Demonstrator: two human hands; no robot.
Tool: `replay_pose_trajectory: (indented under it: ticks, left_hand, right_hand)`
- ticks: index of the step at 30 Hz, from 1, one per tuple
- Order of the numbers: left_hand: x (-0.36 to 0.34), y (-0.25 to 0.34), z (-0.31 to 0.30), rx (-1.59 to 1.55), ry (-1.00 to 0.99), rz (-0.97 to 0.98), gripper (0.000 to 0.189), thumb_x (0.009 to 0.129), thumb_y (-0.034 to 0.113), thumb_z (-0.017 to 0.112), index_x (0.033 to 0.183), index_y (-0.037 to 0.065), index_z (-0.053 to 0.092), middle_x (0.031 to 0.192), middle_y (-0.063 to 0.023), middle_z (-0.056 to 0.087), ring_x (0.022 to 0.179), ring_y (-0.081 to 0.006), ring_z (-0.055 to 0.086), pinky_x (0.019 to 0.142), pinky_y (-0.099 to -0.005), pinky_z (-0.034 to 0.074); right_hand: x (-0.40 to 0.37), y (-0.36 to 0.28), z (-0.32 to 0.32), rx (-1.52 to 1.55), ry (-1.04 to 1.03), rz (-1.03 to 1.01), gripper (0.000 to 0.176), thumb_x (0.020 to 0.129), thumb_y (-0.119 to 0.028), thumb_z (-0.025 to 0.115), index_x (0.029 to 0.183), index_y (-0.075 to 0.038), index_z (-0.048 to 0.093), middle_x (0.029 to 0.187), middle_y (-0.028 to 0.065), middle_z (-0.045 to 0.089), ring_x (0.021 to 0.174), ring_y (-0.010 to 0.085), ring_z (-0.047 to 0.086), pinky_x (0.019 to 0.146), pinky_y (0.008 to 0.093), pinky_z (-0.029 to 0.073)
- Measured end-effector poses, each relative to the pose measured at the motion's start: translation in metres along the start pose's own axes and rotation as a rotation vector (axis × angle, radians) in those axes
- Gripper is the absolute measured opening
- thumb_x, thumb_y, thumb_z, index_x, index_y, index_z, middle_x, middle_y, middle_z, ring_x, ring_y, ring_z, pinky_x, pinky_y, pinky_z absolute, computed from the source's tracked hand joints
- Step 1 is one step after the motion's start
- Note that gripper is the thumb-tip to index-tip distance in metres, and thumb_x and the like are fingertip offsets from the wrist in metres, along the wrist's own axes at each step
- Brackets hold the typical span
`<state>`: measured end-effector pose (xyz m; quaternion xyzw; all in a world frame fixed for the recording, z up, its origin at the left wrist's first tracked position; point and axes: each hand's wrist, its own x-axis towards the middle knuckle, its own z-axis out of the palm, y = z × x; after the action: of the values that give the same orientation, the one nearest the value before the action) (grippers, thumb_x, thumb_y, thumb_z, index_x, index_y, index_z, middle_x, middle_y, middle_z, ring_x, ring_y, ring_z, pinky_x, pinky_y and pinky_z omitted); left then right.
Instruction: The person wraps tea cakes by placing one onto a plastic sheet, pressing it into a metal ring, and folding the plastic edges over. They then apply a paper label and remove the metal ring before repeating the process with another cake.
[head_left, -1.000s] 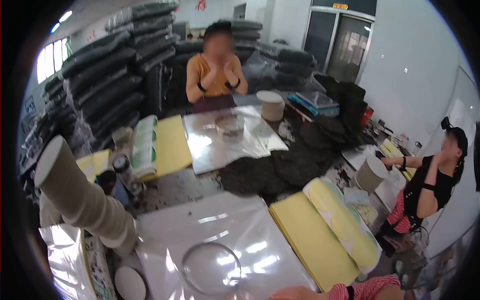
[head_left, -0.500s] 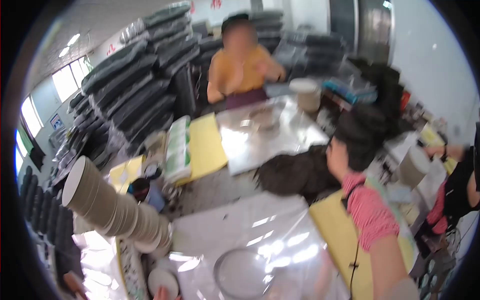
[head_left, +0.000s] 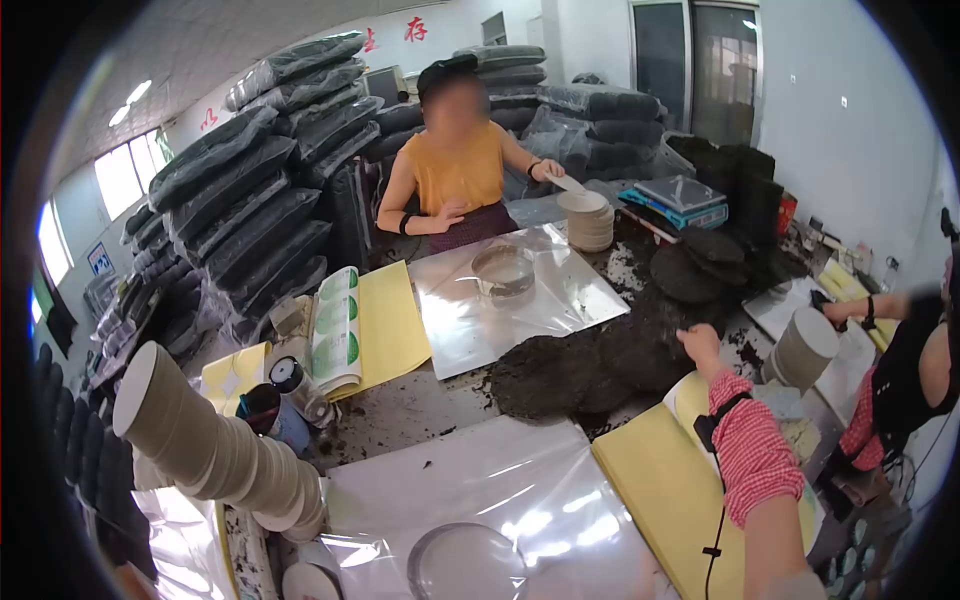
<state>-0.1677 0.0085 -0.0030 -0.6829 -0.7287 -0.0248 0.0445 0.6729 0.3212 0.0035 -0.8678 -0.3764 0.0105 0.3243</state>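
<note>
My right hand (head_left: 703, 350), in a pink checked sleeve with a dark wristband, reaches across the table. Its fingers are pinched together at the edge of a dark, thin, crumbly sheet (head_left: 640, 350) in a loose overlapping pile. More dark round sheets (head_left: 690, 270) are heaped just beyond it. My left hand is out of view. At the bottom, a ring-shaped outline (head_left: 468, 565) shows on the clear plastic film (head_left: 450, 470) in front of me. To its left lies a pale round disc (head_left: 310, 582).
A tall leaning stack of pale discs (head_left: 215, 440) stands at left. Yellow paper (head_left: 660, 480) lies under my right forearm. Across the table, a co-worker (head_left: 455, 170) holds a pale disc over a stack (head_left: 588, 222). Another person's arm (head_left: 870, 305) is at right, beside more discs (head_left: 803, 348).
My right hand has moved slightly lower in view, still at the dark pile. My left fingertips, earlier on the pale disc, have left the view. The co-worker opposite now holds a disc above the stack.
</note>
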Motion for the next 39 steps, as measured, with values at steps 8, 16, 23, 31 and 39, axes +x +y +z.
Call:
replay_pose_trajectory:
  ticks: [8, 16, 23, 31, 39]
  left_hand:
    - [0.013, 0.100, -0.090, -0.239, 0.362, 0.331, 0.035, 0.070, -0.001, 0.064, 0.105, 0.005, 0.070, 0.085, -0.0074, 0.071, 0.070, -0.0259, 0.068, 0.058, -0.0395, 0.052]
    - [0.014, 0.208, -0.023, -0.560, 0.032, 0.844, 0.039, 0.087, 0.026, 0.070, 0.123, 0.012, 0.066, 0.123, -0.0107, 0.066, 0.116, -0.0283, 0.063, 0.091, -0.0419, 0.054]
    - [0.088, 0.258, -0.009, -0.020, -0.278, 0.916, 0.071, 0.095, 0.060, 0.046, 0.155, 0.027, 0.027, 0.163, -0.0166, 0.013, 0.151, -0.0382, 0.009, 0.112, -0.0724, 0.008]
    - [0.097, 0.263, 0.005, -0.161, -0.376, 0.874, 0.068, 0.096, 0.051, 0.046, 0.154, 0.018, 0.030, 0.160, -0.0220, 0.017, 0.149, -0.0409, 0.016, 0.108, -0.0755, 0.010]
    - [0.069, 0.211, -0.050, -1.741, -0.081, -0.013, 0.050, 0.099, 0.023, 0.051, 0.142, -0.001, 0.045, 0.147, -0.0170, 0.045, 0.135, -0.0310, 0.045, 0.114, -0.0380, 0.034]
  right_hand:
    - [0.004, 0.016, -0.010, 0.296, 0.061, -0.131, 0.032, 0.074, -0.022, 0.081, 0.089, 0.005, 0.072, 0.085, 0.0159, 0.073, 0.079, 0.0255, 0.070, 0.078, 0.0360, 0.052]
    - [0.014, 0.034, 0.014, 0.149, -0.034, -0.054, 0.038, 0.075, -0.028, 0.081, 0.095, 0.004, 0.074, 0.099, 0.0221, 0.072, 0.094, 0.0349, 0.069, 0.087, 0.0402, 0.051]
    - [0.015, 0.016, -0.006, 0.941, 0.040, 0.284, 0.028, 0.077, -0.013, 0.080, 0.101, -0.002, 0.068, 0.091, 0.0061, 0.070, 0.076, 0.0162, 0.064, 0.073, 0.0321, 0.052]
    - [-0.179, -0.104, -0.094, 1.560, -0.751, 0.131, 0.051, 0.088, -0.007, 0.057, 0.137, -0.003, 0.046, 0.131, 0.0097, 0.058, 0.117, 0.0242, 0.060, 0.100, 0.0442, 0.049]
    - [-0.413, -0.141, -0.063, 0.759, -0.989, -0.362, 0.070, 0.082, -0.015, 0.073, 0.141, -0.002, 0.038, 0.116, 0.0153, 0.061, 0.106, 0.0282, 0.061, 0.096, 0.0407, 0.048]
